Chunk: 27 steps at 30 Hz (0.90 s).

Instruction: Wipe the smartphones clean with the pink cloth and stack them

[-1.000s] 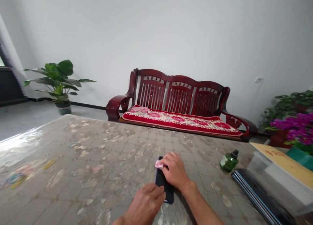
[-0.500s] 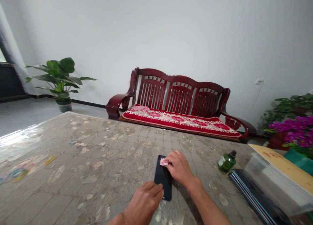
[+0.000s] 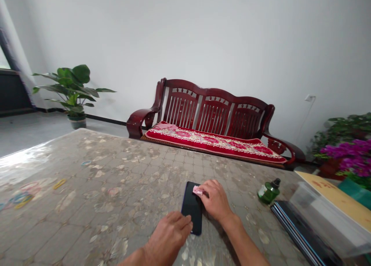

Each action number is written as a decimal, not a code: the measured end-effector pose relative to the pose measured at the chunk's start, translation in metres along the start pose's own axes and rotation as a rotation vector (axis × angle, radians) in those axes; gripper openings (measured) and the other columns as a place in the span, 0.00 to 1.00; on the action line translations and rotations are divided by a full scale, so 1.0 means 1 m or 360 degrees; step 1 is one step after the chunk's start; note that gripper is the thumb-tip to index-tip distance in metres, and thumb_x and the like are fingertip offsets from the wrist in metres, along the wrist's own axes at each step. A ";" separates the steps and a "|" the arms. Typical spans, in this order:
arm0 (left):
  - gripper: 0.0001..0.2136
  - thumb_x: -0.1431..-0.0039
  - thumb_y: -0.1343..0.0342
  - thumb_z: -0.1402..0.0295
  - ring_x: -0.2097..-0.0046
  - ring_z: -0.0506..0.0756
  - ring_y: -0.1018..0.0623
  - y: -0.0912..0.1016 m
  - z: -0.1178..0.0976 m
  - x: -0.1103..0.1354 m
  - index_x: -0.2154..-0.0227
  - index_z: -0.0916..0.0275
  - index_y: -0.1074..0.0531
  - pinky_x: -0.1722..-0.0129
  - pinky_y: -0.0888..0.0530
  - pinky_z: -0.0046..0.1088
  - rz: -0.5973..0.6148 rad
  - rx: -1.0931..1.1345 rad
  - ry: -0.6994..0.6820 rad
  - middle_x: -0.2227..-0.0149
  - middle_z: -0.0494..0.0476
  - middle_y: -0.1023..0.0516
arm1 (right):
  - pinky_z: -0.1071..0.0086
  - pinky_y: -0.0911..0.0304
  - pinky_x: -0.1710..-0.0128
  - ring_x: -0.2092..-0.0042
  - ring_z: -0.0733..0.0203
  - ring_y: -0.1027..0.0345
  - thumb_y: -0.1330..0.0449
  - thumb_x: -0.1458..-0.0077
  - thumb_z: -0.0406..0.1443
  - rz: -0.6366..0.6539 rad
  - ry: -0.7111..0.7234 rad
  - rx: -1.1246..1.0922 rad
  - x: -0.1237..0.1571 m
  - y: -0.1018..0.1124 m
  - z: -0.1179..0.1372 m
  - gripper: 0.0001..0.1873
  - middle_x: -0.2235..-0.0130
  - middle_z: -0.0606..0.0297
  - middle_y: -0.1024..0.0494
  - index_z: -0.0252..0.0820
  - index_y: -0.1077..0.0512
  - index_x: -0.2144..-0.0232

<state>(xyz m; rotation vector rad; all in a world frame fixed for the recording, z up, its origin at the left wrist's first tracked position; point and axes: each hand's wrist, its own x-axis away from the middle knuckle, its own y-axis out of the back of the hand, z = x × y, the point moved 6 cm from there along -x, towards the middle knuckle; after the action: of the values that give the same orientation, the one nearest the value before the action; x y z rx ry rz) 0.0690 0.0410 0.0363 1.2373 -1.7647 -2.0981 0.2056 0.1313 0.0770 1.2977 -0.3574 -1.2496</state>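
A black smartphone [image 3: 192, 205] lies flat on the table, its dark screen facing up. My left hand [image 3: 171, 232] holds its lower left edge, thumb and fingers closed together there. Between the closed fingertips of my right hand [image 3: 216, 199] is a small folded pink cloth [image 3: 197, 190]. That cloth touches the upper right part of the phone's screen. My right palm and part of the fingers are turned away from view.
A green bottle with a black cap [image 3: 269, 191] stands to the right. Beside it are a stack of dark phones [image 3: 304, 231] and a clear plastic box [image 3: 324, 216] with a yellow board on top. Several rubber bands [image 3: 59, 184] lie on the left of the patterned tablecloth [image 3: 139, 177].
My right hand has moved the pink cloth slightly right across the screen, towards the phone's edge. My left hand stays at the lower edge; the view has shifted a little.
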 end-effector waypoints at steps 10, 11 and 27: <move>0.07 0.37 0.47 0.76 0.64 0.53 0.24 -0.001 0.001 0.002 0.60 0.62 0.27 0.61 0.27 0.27 0.0011 0.0015 -0.0008 0.61 0.57 0.20 | 0.66 0.44 0.60 0.61 0.59 0.37 0.40 0.42 0.29 -0.0004 0.0215 -0.0061 0.009 -0.006 0.016 0.07 0.67 0.66 0.27 0.46 0.24 0.68; 0.07 0.38 0.47 0.77 0.64 0.54 0.24 0.000 0.001 0.001 0.61 0.62 0.26 0.61 0.27 0.27 0.0015 0.0013 -0.0012 0.60 0.57 0.20 | 0.66 0.44 0.60 0.61 0.59 0.37 0.41 0.42 0.30 -0.0033 0.0176 -0.0033 0.008 -0.005 0.014 0.08 0.67 0.65 0.26 0.46 0.24 0.68; 0.04 0.40 0.42 0.76 0.65 0.54 0.24 -0.002 0.001 0.000 0.63 0.62 0.26 0.62 0.27 0.29 0.0004 0.0022 -0.0006 0.61 0.56 0.20 | 0.65 0.46 0.60 0.61 0.59 0.37 0.41 0.43 0.29 -0.0060 0.0167 -0.0047 0.007 -0.006 0.013 0.08 0.67 0.65 0.27 0.45 0.24 0.68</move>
<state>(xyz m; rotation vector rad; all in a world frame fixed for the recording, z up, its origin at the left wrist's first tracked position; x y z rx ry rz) 0.0689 0.0427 0.0342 1.2349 -1.7843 -2.0922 0.1948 0.1204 0.0734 1.3445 -0.2397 -1.2087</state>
